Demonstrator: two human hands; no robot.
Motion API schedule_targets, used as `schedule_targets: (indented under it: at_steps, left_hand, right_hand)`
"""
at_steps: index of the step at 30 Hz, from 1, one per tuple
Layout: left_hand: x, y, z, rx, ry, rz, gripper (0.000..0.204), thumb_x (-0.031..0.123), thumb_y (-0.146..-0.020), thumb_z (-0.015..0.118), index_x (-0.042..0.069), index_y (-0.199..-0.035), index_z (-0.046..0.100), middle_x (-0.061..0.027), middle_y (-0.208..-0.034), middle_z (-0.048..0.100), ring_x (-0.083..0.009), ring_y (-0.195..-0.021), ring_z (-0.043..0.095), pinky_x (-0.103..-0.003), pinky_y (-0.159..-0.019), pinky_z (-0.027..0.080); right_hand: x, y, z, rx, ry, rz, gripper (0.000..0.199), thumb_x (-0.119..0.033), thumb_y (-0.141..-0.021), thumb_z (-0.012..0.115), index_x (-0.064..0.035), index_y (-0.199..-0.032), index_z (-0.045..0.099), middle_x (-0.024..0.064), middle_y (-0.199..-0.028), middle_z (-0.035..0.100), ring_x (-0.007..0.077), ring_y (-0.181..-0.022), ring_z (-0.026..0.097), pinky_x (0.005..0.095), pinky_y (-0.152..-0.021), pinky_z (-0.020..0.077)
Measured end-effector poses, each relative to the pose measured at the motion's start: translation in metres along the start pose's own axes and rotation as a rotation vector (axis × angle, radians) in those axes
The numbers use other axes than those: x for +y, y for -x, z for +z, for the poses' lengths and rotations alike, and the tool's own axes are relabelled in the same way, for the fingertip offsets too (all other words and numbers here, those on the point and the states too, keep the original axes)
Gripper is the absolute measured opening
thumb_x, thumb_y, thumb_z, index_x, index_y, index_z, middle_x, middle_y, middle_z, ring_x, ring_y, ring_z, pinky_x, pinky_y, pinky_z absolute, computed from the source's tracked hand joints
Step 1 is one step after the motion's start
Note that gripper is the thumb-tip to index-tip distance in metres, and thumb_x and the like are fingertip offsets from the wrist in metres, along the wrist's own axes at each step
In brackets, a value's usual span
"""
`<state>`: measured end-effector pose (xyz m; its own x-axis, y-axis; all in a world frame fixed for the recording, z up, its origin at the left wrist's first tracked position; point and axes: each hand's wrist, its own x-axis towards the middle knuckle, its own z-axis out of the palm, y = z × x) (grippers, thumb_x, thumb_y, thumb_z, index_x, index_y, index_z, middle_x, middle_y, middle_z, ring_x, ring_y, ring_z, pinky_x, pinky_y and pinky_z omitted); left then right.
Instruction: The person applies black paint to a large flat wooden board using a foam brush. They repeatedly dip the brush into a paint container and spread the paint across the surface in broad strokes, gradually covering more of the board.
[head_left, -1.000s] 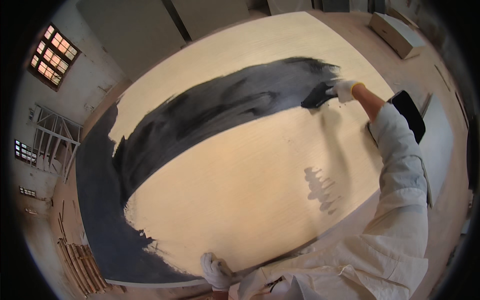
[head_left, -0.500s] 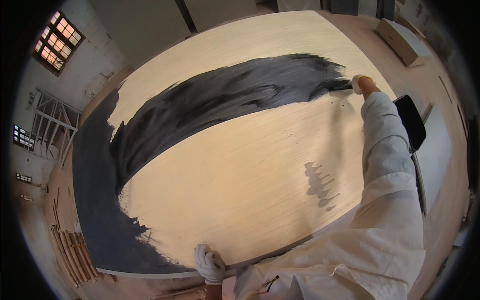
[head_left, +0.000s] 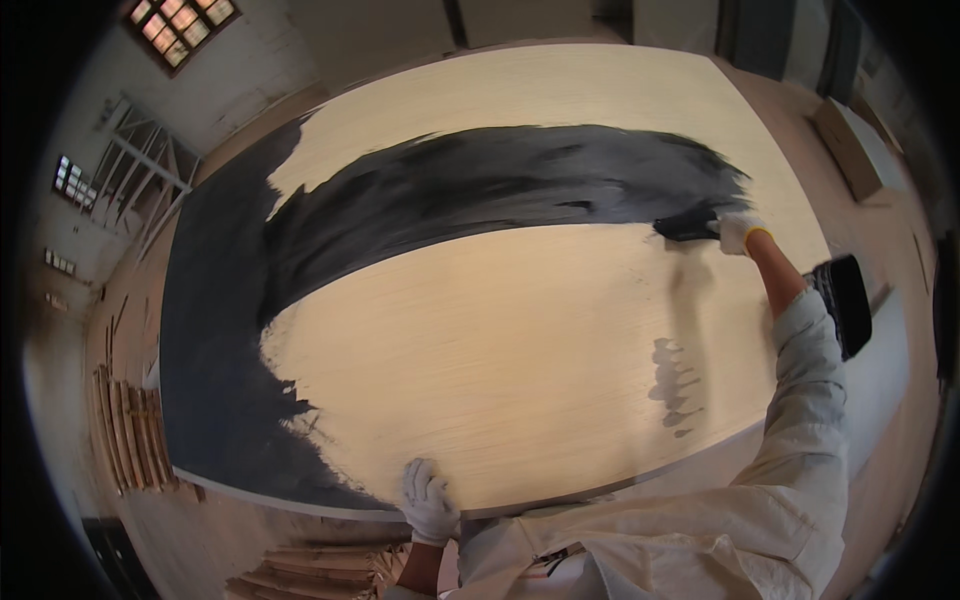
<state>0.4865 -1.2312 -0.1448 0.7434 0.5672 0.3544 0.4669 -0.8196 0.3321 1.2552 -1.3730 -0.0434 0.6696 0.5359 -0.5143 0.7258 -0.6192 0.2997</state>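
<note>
A large pale wooden board (head_left: pixel 500 380) lies before me with wet dark paint on it. My right hand (head_left: pixel 741 233), in a white glove with a yellow cuff, is closed on a wide paint brush (head_left: pixel 685 226) loaded with black. Its bristles touch the near edge of a dark paint band (head_left: pixel 450 200) that curves across the board. At the near edge of the board, my gloved left hand (head_left: pixel 428 502) rests on the surface, fingers extended and holding nothing. Several small dark paint blots (head_left: pixel 672 385) mark the bare wood at right.
Solid dark paint (head_left: pixel 220 330) covers the board's left end. A black tray (head_left: pixel 848 305) sits beyond the right edge, partly behind my forearm. Bundled wooden sticks (head_left: pixel 130 430) lie on the floor at left, near a metal frame (head_left: pixel 150 180). A long box (head_left: pixel 855 150) stands at far right.
My right hand has drawn the brush left and nearer to me, to the near edge of the dark band. My left hand stays on the board's edge. The whole view has shifted.
</note>
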Motion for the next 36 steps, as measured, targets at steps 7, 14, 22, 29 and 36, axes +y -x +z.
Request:
schedule_targets:
  at_steps: [7, 14, 22, 29, 36]
  left_hand:
    - [0.002, -0.002, -0.010, -0.049, 0.065, -0.058, 0.031, 0.004, -0.072, 0.069, 0.005, -0.103, 0.064, -0.0226, -0.135, 0.065, -0.0461, -0.136, 0.058, -0.061, -0.122, 0.042]
    - [-0.005, 0.001, -0.007, -0.038, 0.111, -0.075, 0.020, 0.007, -0.080, 0.068, 0.006, -0.100, 0.066, -0.0212, -0.136, 0.066, -0.0447, -0.136, 0.060, -0.059, -0.120, 0.044]
    - [-0.016, 0.011, 0.006, 0.037, 0.200, -0.024, 0.020, 0.015, -0.088, 0.065, 0.001, -0.102, 0.068, -0.0222, -0.135, 0.065, -0.0424, -0.136, 0.059, -0.060, -0.120, 0.043]
    - [-0.026, 0.010, 0.004, 0.120, 0.261, 0.096, 0.027, 0.021, -0.085, 0.063, -0.003, -0.097, 0.065, -0.0262, -0.128, 0.064, -0.0415, -0.128, 0.061, -0.057, -0.115, 0.048]
    - [-0.035, 0.002, -0.029, -0.045, 0.283, 0.136, 0.030, 0.025, -0.083, 0.060, -0.003, -0.094, 0.064, -0.0219, -0.115, 0.064, -0.0353, -0.121, 0.060, -0.048, -0.111, 0.048]
  right_hand:
    - [-0.106, 0.026, -0.066, 0.053, 0.050, -0.157, 0.066, -0.013, -0.098, 0.059, -0.0286, -0.162, 0.056, 0.0162, -0.128, 0.078, 0.0375, -0.115, 0.076, 0.0454, -0.093, 0.0598]
    - [-0.282, 0.013, -0.155, 0.152, 0.222, -0.425, 0.071, -0.011, -0.093, 0.060, -0.0326, -0.161, 0.057, 0.0125, -0.135, 0.076, 0.0360, -0.124, 0.073, 0.0453, -0.098, 0.0586]
    - [-0.524, -0.004, -0.250, 0.263, 0.365, -0.690, 0.077, -0.008, -0.089, 0.059, -0.0358, -0.162, 0.056, 0.0125, -0.140, 0.074, 0.0369, -0.129, 0.070, 0.0429, -0.104, 0.0573]
    - [-0.740, 0.041, -0.296, 0.357, 0.488, -0.911, 0.077, -0.006, -0.090, 0.058, -0.0376, -0.160, 0.058, 0.0113, -0.142, 0.073, 0.0357, -0.128, 0.071, 0.0425, -0.104, 0.0579]
    - [-0.833, 0.138, -0.279, 0.297, 0.725, -1.044, 0.082, -0.005, -0.095, 0.054, -0.0468, -0.166, 0.047, 0.0105, -0.149, 0.069, 0.0336, -0.128, 0.072, 0.0431, -0.101, 0.0589]
